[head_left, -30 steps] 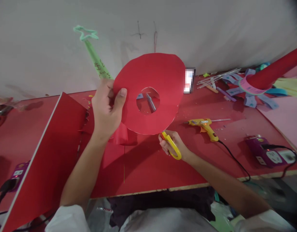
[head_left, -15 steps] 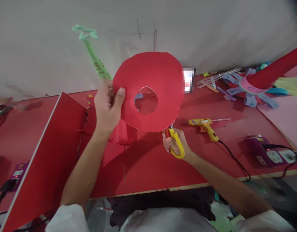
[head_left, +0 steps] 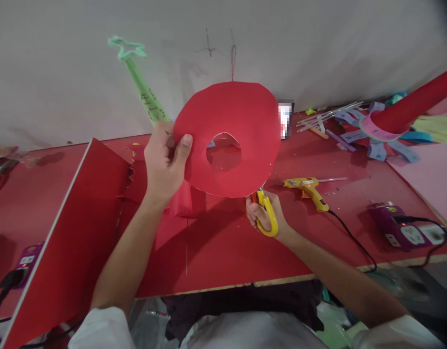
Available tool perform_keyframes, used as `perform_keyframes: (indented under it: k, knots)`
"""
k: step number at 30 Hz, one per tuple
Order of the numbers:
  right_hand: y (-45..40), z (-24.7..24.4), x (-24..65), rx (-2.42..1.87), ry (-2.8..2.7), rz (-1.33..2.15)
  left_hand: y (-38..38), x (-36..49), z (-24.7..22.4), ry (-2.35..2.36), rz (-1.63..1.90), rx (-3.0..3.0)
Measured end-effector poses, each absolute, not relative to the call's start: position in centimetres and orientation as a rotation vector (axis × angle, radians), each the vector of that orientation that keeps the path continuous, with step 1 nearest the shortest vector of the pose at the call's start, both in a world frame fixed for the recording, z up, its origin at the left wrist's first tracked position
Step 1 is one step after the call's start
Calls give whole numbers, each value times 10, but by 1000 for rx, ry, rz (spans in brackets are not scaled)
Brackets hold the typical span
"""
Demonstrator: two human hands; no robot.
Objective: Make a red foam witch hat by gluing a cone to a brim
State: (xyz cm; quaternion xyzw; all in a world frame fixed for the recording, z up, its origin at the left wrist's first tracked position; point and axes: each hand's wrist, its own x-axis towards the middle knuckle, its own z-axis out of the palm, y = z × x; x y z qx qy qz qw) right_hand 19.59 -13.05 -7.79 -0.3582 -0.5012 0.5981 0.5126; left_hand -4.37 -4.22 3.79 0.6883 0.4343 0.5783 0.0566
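My left hand [head_left: 167,162] pinches the left edge of a red paper ring [head_left: 232,109], thumb on the near face. The ring is held up above the table and has a roughly round hole in its middle. Below its lower right edge, my right hand [head_left: 263,213] grips yellow-handled scissors [head_left: 269,225], with a bit of orange or red on the handle. Their blades are mostly hidden behind the paper. Directly behind the ring, part of a folded red piece [head_left: 183,202] lies on the red table [head_left: 223,261].
A yellow glue gun [head_left: 308,188] lies right of my hand, its cord running to a purple power socket [head_left: 403,228]. An upright red panel [head_left: 69,232] stands left. Behind are a green paper cone [head_left: 145,94], a red cone [head_left: 415,104] and clear sticks [head_left: 330,117]. Another person's hand [head_left: 18,157] is far left.
The red ring has shifted slightly right and tilted a little, with my left hand moving along. My right hand with the scissors stays almost in the same place.
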Motion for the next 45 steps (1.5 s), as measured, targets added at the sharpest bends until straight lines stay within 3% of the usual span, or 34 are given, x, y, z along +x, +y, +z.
perform_keyframes:
  k: [11, 27, 45]
  knots:
    - [-129, -69, 195, -956, -1183, 1405, -42, -40, 43, 1296, 1798, 2100]
    - [-134, -91, 194, -793, -1309, 1757, -58, -30, 46, 1323, 1723, 2068]
    - [-135, -87, 201, -740, -1646, 1624, -58, -35, 55, 1340, 1675, 2141]
